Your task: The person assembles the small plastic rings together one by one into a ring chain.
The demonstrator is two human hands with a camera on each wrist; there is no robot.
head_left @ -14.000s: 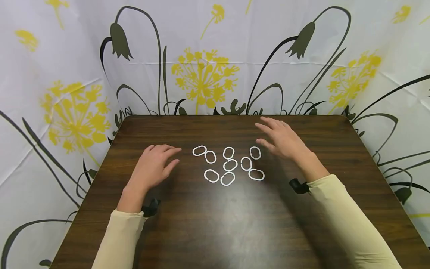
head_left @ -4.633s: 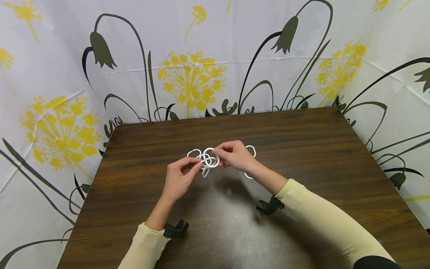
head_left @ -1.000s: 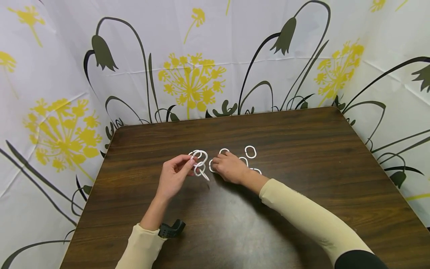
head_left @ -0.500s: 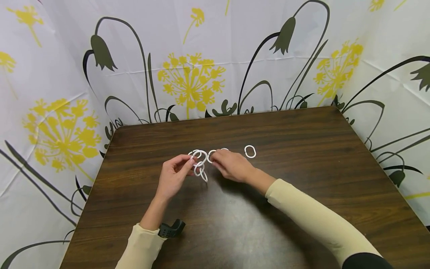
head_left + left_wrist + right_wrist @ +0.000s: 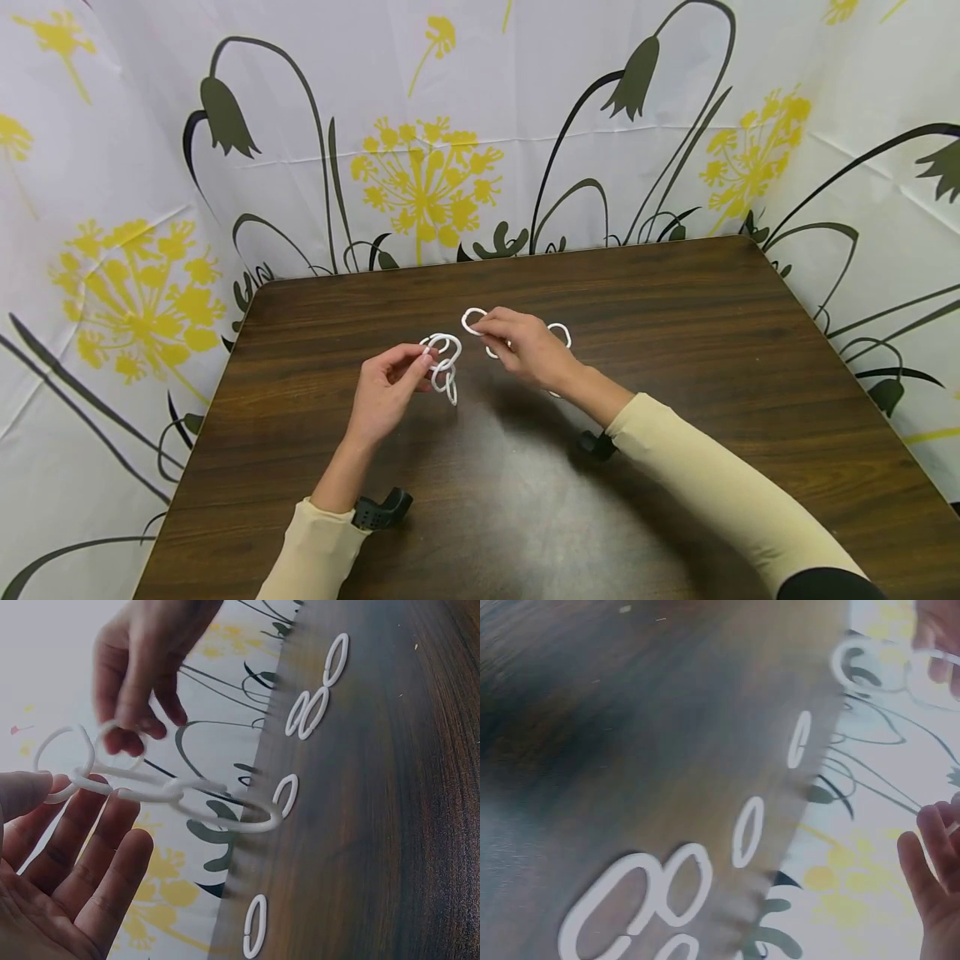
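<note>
My left hand (image 5: 386, 396) pinches the top link of a short chain of white oval rings (image 5: 458, 348) between thumb and fingers. Its lower links hang toward the table; in the left wrist view the lowest ring (image 5: 262, 826) passes through the one above. Just to the right, my right hand (image 5: 528, 346) pinches a single white ring (image 5: 465, 323) by its right side, apart from the chain and slightly higher. The right wrist view shows the left hand's fingers (image 5: 937, 660) at the chain and part of the right hand (image 5: 937, 870).
Several loose white rings lie on the brown wooden table (image 5: 637, 292), including one at the right (image 5: 568, 337). My right hand and forearm partly hide others in the head view. A flowered curtain (image 5: 465, 125) hangs behind the far edge.
At first all the rings lay loose and both hands were free. Within the last second my right hand has lifted a ring off the table, up and away. My left hand stays nearly still.
</note>
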